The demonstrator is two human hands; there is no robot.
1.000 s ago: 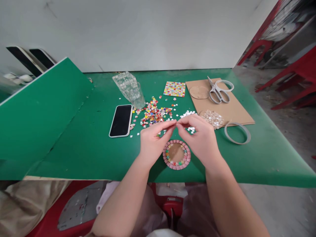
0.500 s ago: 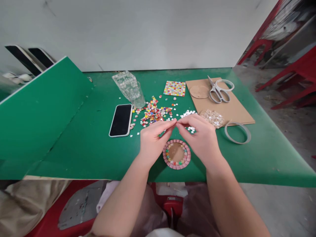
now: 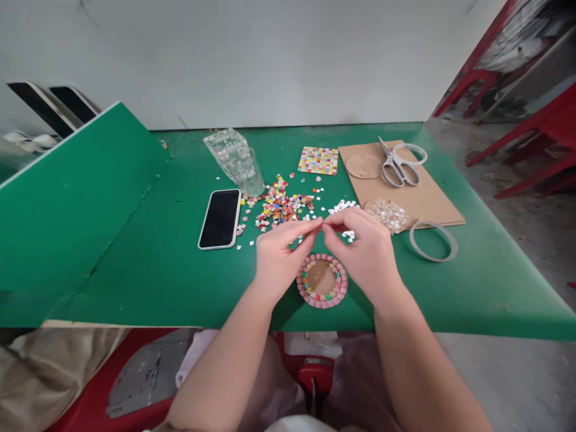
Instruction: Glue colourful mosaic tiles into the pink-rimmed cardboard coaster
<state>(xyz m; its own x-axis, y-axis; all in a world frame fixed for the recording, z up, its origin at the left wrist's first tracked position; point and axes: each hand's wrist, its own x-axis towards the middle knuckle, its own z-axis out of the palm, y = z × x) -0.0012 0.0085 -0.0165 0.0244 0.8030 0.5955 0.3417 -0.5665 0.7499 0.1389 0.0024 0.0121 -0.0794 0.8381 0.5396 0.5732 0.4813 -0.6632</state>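
Observation:
My left hand (image 3: 281, 255) and my right hand (image 3: 364, 249) meet fingertip to fingertip above a round coaster (image 3: 322, 281). Both pinch something too small to make out. The coaster has a pink tile rim, a ring of coloured tiles inside it and a bare brown centre. It lies near the front edge of the green table (image 3: 472, 288). Just beyond my fingers lies a heap of loose coloured mosaic tiles (image 3: 281, 205) and a small patch of white tiles (image 3: 342, 208).
A phone (image 3: 220, 218) lies face up at the left. Behind it stands a clear glass (image 3: 238, 161) on its side. A square tiled coaster (image 3: 318, 161), scissors (image 3: 398, 163) on brown card (image 3: 420, 195), a beige-tiled disc (image 3: 386, 215) and a grey ring (image 3: 432, 240) lie to the right. A green board (image 3: 76, 198) leans at the left.

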